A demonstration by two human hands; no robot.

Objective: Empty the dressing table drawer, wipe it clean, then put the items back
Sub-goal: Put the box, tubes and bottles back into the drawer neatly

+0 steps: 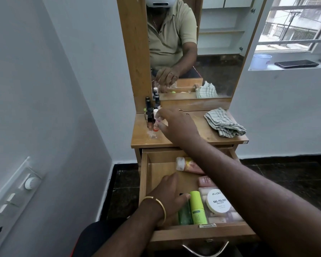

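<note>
Fingers of the right hand pinched round a small white-capped, orange-based nail polish bottle, setting it down among the cluster of dark-capped nail polish bottles at the back left of the wooden bench. Reached across above the open wooden drawer, forearm hiding part of its contents. Left hand down inside the drawer, fingers curled loosely toward a dark green bottle just beside a lime green tube; touching or gripping, cannot tell, since the fingertips were partly hidden. Lying further right in the drawer: a round white tub labelled nail polish on top of pale pink packets, and a peach tube with a white cap near the back. Folded grey checked cloth resting on the right of the bench, untouched. Mirror behind repeating the right hand and bottles.

Judged as the emptying step, roughly midway: several bottles out, most of the larger items left in. Next move likely calls for releasing the bottle upright without toppling its close neighbours, then lifting the green bottle clear of the tube pressed beside it.
</note>
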